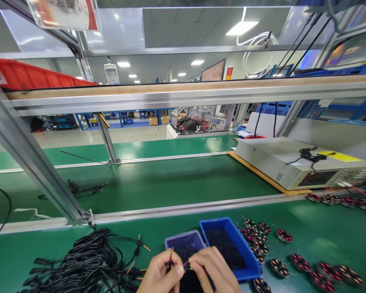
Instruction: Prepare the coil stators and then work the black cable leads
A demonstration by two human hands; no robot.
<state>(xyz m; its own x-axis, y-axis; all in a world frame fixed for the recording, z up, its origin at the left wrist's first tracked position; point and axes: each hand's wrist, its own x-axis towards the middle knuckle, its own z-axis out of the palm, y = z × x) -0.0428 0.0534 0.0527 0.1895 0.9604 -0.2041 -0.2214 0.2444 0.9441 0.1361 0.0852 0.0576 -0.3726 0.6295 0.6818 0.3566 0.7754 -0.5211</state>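
Observation:
At the bottom centre, my left hand (163, 272) pinches a thin cable (171, 260) whose coloured wire ends stick up between thumb and fingers. Close beside it, my right hand (215, 270) has its fingertips pressed together on the same coloured wires (186, 263). Just beyond both hands sit a small purple-blue bin (183, 236) and a larger blue bin (232, 228), each holding small black pieces too fine to make out. A pile of black cables (82, 260) with bare coloured ends lies to the left of my left hand.
Several round motor stators (279, 267) with copper and red windings lie on the green bench (152, 224) at right. A beige instrument (293, 158) with a screen stands on a wooden board behind them. A metal upright (45, 162) and a shelf rail (183, 95) frame the bench.

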